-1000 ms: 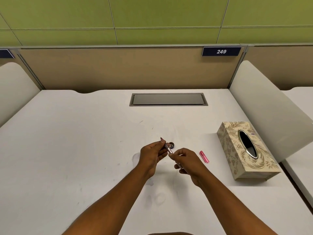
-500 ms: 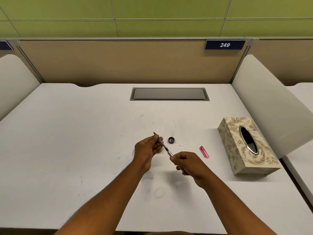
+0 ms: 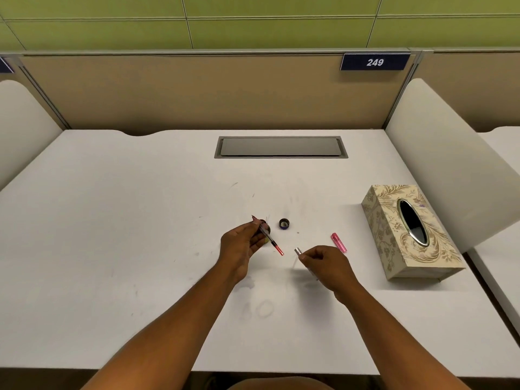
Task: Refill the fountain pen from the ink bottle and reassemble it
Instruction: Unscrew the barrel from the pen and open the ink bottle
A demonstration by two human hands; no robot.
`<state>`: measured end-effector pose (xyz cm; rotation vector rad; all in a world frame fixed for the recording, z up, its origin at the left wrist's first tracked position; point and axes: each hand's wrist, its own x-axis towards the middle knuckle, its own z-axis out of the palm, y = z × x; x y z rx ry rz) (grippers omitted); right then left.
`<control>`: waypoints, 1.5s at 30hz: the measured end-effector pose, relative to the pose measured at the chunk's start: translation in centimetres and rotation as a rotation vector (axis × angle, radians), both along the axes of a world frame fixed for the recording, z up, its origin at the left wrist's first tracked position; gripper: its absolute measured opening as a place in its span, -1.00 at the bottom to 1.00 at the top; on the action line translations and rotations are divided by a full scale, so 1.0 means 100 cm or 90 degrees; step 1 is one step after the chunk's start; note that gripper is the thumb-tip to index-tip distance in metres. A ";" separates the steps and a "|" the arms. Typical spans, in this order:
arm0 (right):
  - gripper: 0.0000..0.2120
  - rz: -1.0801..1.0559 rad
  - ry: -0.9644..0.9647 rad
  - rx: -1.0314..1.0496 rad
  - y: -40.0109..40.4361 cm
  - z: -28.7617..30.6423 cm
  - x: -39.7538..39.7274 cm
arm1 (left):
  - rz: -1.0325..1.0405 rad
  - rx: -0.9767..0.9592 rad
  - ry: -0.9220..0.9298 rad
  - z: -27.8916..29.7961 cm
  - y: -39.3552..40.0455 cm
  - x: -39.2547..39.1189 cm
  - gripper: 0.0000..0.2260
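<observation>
Two hands at frame centre, each pinching one half of the opened pen: left hand (image 3: 239,246) closed on the nib section (image 3: 267,235) with its red-tipped converter pointing down-right, nib up-left; right hand (image 3: 323,261) closed on the silvery barrel (image 3: 302,258), open end aimed toward that red tip. Held apart, just short of meeting, probably so the halves can be lined up before joining (whether already refilled, cannot tell). One ink bottle (image 3: 266,225) just behind the left fingers, mostly hidden, kept close for dipping. One bottle cap (image 3: 284,223) right of it, set aside open-side up. One pink pen cap (image 3: 338,242) lying further right, presumably for last. One tissue box (image 3: 388,220) at right on the white desk (image 3: 112,220), handy for drips
</observation>
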<state>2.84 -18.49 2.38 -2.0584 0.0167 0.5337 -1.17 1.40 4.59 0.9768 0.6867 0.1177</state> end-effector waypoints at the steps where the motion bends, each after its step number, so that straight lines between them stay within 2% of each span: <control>1: -0.88 -0.005 -0.026 -0.035 0.000 -0.004 0.001 | -0.002 -0.002 0.004 -0.001 -0.001 -0.001 -0.87; 5: -0.85 0.000 -0.097 -0.138 0.000 -0.016 0.001 | -0.014 0.000 0.014 -0.003 -0.003 -0.004 -0.88; 11: -0.85 -0.030 -0.109 -0.209 0.004 -0.031 -0.001 | -0.024 0.007 0.016 -0.010 -0.002 -0.010 -0.88; 15: -0.84 -0.049 -0.124 -0.213 0.005 -0.039 -0.001 | -0.030 0.011 0.023 -0.015 -0.001 -0.012 -0.85; 20: -0.74 -0.066 -0.134 -0.226 0.004 -0.045 -0.001 | -0.030 0.008 0.037 -0.017 0.000 -0.012 -0.85; 33: -0.79 -0.066 -0.146 -0.267 0.006 -0.049 0.000 | -0.050 0.005 0.027 -0.014 -0.002 -0.011 -0.84; 45: -0.72 -0.074 -0.149 -0.249 0.003 -0.057 0.004 | -0.038 0.004 0.026 -0.011 0.003 -0.012 -0.79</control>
